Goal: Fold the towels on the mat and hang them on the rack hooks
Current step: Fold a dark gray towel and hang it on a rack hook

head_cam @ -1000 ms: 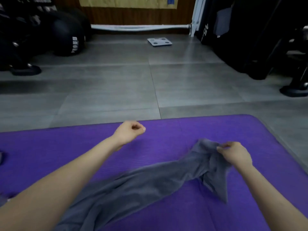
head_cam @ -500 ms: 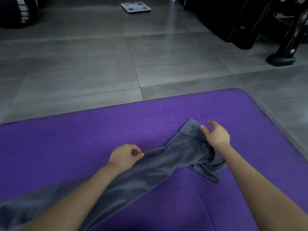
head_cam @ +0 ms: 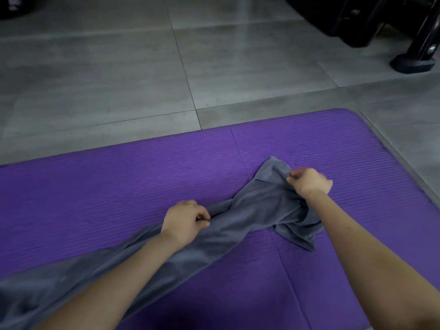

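Found one grey towel [head_cam: 238, 225] strung out in a rumpled, rope-like band across the purple mat [head_cam: 119, 186], running from the near left edge toward the far right corner and ending well short of that corner. Noted the left grip [head_cam: 184, 221] closed on the bunched middle of the band, knuckles up, thumb and fingers pinching cloth down near the mat. Noted the right grip [head_cam: 309, 184] pinching the far end just beside a raised flap of fabric, with a loose tail spilling toward the near edge under the wrist. Judged the two holds as set apart along the length so as to pull the twist out and spread the cloth flat before any fold. Judged the folding itself as not yet begun, given no straight edge or stacked layer anywhere. Judged the soft cloth likely to drag and bunch again on the ribbed mat unless lifted clear while being spread. Could not tell the reach of the near end, hidden by the left forearm and the picture's edge. Saw no basket, bin or other container, and so nothing held in one. Saw no rack or hooks either, only grey floor tiles [head_cam: 119, 79] beyond the far edge of the mat and the foot of some black equipment [head_cam: 414, 63] off past the far right corner. Spotted no second towel.
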